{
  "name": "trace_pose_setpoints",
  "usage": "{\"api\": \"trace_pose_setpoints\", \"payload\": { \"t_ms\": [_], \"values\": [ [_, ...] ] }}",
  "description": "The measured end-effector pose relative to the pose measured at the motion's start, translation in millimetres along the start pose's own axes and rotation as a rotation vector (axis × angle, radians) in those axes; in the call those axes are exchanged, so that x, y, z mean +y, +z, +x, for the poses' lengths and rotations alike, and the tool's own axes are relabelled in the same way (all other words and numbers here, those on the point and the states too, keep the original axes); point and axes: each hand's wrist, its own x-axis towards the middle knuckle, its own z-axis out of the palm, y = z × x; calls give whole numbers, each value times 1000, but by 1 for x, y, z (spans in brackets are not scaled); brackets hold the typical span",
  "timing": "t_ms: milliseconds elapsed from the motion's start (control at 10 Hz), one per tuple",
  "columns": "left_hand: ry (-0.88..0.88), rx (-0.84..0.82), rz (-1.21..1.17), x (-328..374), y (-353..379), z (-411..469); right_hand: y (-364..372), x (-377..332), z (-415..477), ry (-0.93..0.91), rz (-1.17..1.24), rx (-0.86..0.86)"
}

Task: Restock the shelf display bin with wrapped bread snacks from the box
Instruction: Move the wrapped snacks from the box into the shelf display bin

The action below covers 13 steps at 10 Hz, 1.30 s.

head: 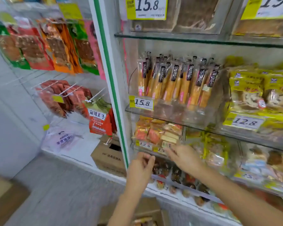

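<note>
The clear display bin stands on a lower shelf, and its front carries a 12.8 price label. Orange, pink and pale wrapped bread snacks are piled inside it. My right hand reaches to the bin's front edge. Its fingertips hold a pale wrapped snack there, though the motion blurs it. My left hand hovers just below and left of the bin, fingers curled in with nothing visible in them. The open cardboard box with more snacks sits on the floor under my arms, only partly in view.
Glass shelves above hold long bread sticks and yellow packs. Dark wrapped sweets fill the tray below the bin. A green-edged post divides off hanging snack bags and a brown carton on the left.
</note>
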Motion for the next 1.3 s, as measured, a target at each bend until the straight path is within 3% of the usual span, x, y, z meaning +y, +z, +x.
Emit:
{"api": "trace_pose_setpoints", "payload": {
  "t_ms": [100,200,300,400,600,800,900,1000,1100,1300],
  "values": [
    [-236,-43,69,-79,-3,-38,92,8,-28,84,0,-308],
    [-453,-78,104,-147,-1,-80,162,24,-56,127,30,-511],
    [-614,-111,99,-213,4,-116,228,42,-75,280,16,-642],
    [-734,-113,117,-268,13,-137,293,60,-87,319,-36,-728],
    [-946,-241,124,-387,86,-155,419,99,-88,230,-59,-827],
    [-955,-449,225,-488,174,-173,539,143,-94,154,-68,-871],
    [-1005,-423,140,-538,210,-189,597,172,-95,12,-100,-994],
    [-1007,-410,167,-586,240,-195,651,197,-91,56,-56,-1006],
    [-911,-386,245,-628,268,-197,708,205,-90,178,34,-941],
    [-662,-586,356,-684,327,-198,818,219,-123,230,145,-1000]
  ]
}}
